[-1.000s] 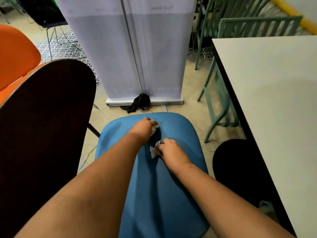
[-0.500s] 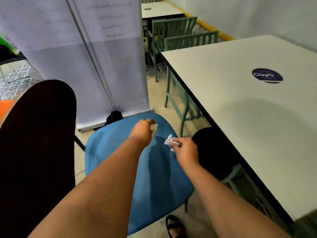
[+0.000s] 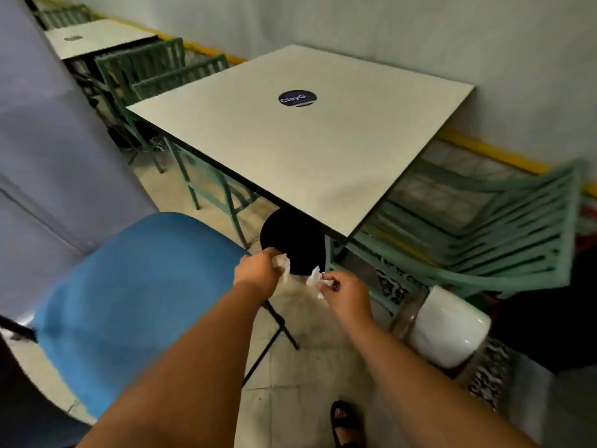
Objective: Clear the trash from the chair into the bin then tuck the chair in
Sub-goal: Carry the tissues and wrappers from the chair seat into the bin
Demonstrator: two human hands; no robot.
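Left hand (image 3: 258, 273) is gripping a crumpled white tissue (image 3: 281, 265), fingers curled round it; most of the wad is hidden in the fist, only a ragged end sticking out to the right. Right hand (image 3: 347, 291) is pinching a second tissue scrap (image 3: 315, 279) between thumb and fingertips, the scrap poking up and left toward the other hand. Both scraps are too crumpled to show a clear long axis. The two hands are sitting close together, not touching, in the air just beside the black bin (image 3: 292, 242).

Bin is standing on the floor, its far side tucked under the tabletop (image 3: 290, 150) corner and cut off by it; inside is reading as solid black, contents impossible to make out. Blue chair (image 3: 129, 295) is sitting left of the hands, pulled out from the tabletop, seat bare where visible, its near part hidden by the left forearm. Round dark sticker (image 3: 297, 98) is lying on the tabletop. Sandalled foot (image 3: 347, 423) is showing at the bottom edge, partly cut off.
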